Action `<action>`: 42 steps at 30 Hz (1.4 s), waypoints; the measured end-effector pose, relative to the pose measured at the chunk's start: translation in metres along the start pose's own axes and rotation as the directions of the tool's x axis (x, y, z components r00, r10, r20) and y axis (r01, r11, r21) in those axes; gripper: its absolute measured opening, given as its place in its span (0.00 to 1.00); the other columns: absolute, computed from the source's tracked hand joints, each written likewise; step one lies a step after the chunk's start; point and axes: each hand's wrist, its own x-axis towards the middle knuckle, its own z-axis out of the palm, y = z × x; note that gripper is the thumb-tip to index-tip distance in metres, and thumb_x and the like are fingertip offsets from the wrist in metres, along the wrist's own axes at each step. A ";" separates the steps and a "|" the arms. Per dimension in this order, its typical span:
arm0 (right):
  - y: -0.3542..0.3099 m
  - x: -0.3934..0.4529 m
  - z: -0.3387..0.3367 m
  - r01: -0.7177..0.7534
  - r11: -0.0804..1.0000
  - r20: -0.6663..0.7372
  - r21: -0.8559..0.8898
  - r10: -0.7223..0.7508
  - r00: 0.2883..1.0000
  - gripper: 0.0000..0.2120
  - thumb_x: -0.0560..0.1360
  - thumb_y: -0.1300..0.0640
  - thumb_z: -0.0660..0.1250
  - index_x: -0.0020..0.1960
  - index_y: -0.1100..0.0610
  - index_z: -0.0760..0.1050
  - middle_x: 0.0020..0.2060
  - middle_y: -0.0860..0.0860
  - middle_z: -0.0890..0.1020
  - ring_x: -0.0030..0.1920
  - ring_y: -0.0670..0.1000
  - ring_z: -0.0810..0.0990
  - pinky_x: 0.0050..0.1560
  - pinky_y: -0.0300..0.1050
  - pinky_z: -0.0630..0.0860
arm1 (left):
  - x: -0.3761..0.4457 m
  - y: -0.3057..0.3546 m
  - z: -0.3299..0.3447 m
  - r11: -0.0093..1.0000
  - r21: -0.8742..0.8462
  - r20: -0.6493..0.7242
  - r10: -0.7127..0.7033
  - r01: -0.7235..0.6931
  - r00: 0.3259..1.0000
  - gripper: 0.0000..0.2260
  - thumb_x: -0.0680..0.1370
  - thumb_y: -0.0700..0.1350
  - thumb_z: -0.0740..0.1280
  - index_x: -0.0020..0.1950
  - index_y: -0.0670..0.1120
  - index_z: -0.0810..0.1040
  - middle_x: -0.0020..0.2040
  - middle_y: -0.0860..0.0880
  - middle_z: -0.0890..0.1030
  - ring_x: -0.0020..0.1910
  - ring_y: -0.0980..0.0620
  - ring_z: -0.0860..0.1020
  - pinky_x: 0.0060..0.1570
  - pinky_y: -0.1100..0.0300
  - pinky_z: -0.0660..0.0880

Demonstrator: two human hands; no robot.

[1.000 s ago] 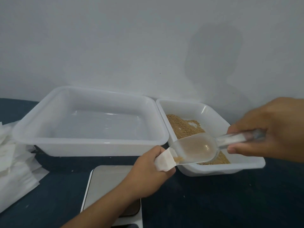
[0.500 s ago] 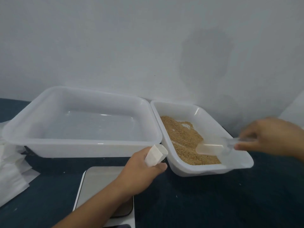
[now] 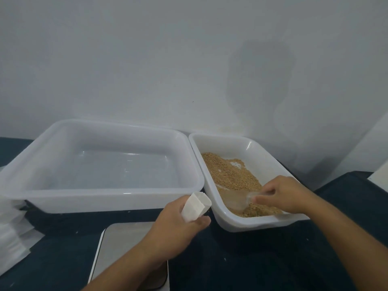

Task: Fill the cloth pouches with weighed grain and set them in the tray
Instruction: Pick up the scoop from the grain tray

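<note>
My left hand point(image 3: 178, 225) grips a small white cloth pouch point(image 3: 195, 205), its open mouth pointing up and right, just left of the grain tray. My right hand point(image 3: 285, 195) holds the handle of a clear plastic scoop point(image 3: 235, 199) that lies low inside the smaller white tray point(image 3: 247, 141), its bowl down in the brown grain point(image 3: 228, 175). The large white tray point(image 3: 100, 196) to the left holds nothing. A flat silver scale point(image 3: 123, 244) lies under my left forearm, partly hidden.
A stack of white cloth pouches point(image 3: 12, 242) lies at the left edge on the dark blue tabletop point(image 3: 262, 259). A grey wall stands right behind both trays. A pale object point(image 3: 380, 175) shows at the far right edge.
My right hand took the scoop away from the pouch mouth and lowered it into the grain tray. My left hand stays put with the pouch.
</note>
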 end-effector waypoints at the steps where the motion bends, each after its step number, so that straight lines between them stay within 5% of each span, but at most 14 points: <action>1: 0.001 -0.003 0.000 -0.004 0.999 -0.008 0.051 0.005 1.000 0.23 0.70 0.29 0.72 0.38 0.49 0.86 0.31 0.50 0.79 0.30 0.44 0.70 0.33 0.40 0.66 | 0.000 0.000 0.000 1.000 0.004 -0.005 0.000 0.000 1.000 0.15 0.75 0.56 0.74 0.50 0.75 0.73 0.43 0.67 0.80 0.40 0.69 0.79 0.34 0.68 0.75; 4: 0.005 -0.019 -0.005 -0.032 0.989 -0.026 0.147 0.036 0.999 0.23 0.67 0.25 0.70 0.34 0.44 0.84 0.30 0.45 0.81 0.30 0.49 0.75 0.33 0.43 0.74 | 0.001 -0.002 0.001 1.000 0.007 -0.015 -0.008 0.008 1.000 0.13 0.75 0.55 0.75 0.51 0.71 0.75 0.42 0.67 0.80 0.40 0.68 0.79 0.35 0.66 0.75; 6: 0.008 -0.030 -0.010 -0.061 0.984 -0.053 0.168 0.071 0.996 0.23 0.67 0.24 0.69 0.38 0.44 0.86 0.38 0.44 0.86 0.40 0.51 0.84 0.46 0.51 0.83 | 0.002 -0.005 0.002 1.000 0.002 -0.024 -0.026 0.026 0.999 0.09 0.76 0.54 0.75 0.51 0.64 0.77 0.40 0.66 0.80 0.39 0.66 0.79 0.35 0.66 0.75; 12: 0.001 -0.064 -0.024 -0.079 0.958 -0.137 0.277 0.120 0.983 0.21 0.65 0.26 0.67 0.40 0.41 0.87 0.36 0.39 0.86 0.40 0.38 0.83 0.41 0.43 0.77 | 0.001 -0.006 0.002 0.999 -0.028 -0.050 -0.041 0.040 0.998 0.09 0.76 0.52 0.75 0.53 0.59 0.78 0.36 0.66 0.79 0.37 0.60 0.78 0.33 0.68 0.72; 19: -0.024 -0.097 -0.038 0.056 0.931 -0.207 0.361 0.021 0.978 0.14 0.69 0.29 0.67 0.45 0.34 0.85 0.34 0.45 0.83 0.29 0.40 0.75 0.34 0.38 0.71 | 0.001 -0.002 0.000 1.000 -0.011 -0.071 -0.022 0.021 0.997 0.08 0.76 0.50 0.74 0.51 0.59 0.78 0.39 0.65 0.80 0.37 0.67 0.78 0.31 0.71 0.73; 24: -0.045 -0.114 -0.049 0.130 0.936 -0.196 0.327 -0.068 0.978 0.13 0.71 0.29 0.68 0.49 0.31 0.84 0.35 0.44 0.84 0.33 0.42 0.80 0.37 0.43 0.75 | 0.002 0.001 -0.004 0.999 0.001 -0.100 -0.038 0.039 0.994 0.10 0.75 0.51 0.75 0.52 0.60 0.76 0.43 0.59 0.79 0.45 0.58 0.80 0.32 0.73 0.71; 28: -0.055 -0.124 -0.056 0.155 0.962 -0.137 0.224 -0.126 0.983 0.25 0.63 0.17 0.62 0.52 0.28 0.82 0.39 0.43 0.86 0.39 0.46 0.83 0.44 0.48 0.81 | 0.002 0.002 -0.006 1.000 -0.012 -0.081 -0.027 0.026 0.996 0.11 0.75 0.51 0.75 0.52 0.61 0.76 0.43 0.63 0.80 0.45 0.67 0.79 0.31 0.74 0.72; 34: -0.066 -0.132 -0.073 0.208 0.977 -0.177 -0.049 -0.214 0.961 0.23 0.65 0.16 0.58 0.49 0.26 0.80 0.33 0.36 0.82 0.31 0.40 0.79 0.29 0.27 0.71 | 0.003 0.000 -0.006 1.000 -0.006 -0.047 0.002 -0.003 0.999 0.10 0.74 0.50 0.76 0.51 0.60 0.78 0.44 0.65 0.81 0.42 0.66 0.79 0.32 0.71 0.73; 42: -0.078 -0.133 -0.102 0.275 0.878 -0.232 -0.393 -0.384 0.894 0.19 0.71 0.18 0.53 0.50 0.24 0.76 0.40 0.27 0.78 0.32 0.37 0.77 0.28 0.42 0.77 | 0.002 -0.002 -0.005 0.996 0.080 -0.023 0.044 -0.042 0.999 0.09 0.74 0.53 0.75 0.48 0.60 0.76 0.43 0.61 0.81 0.36 0.62 0.78 0.31 0.65 0.75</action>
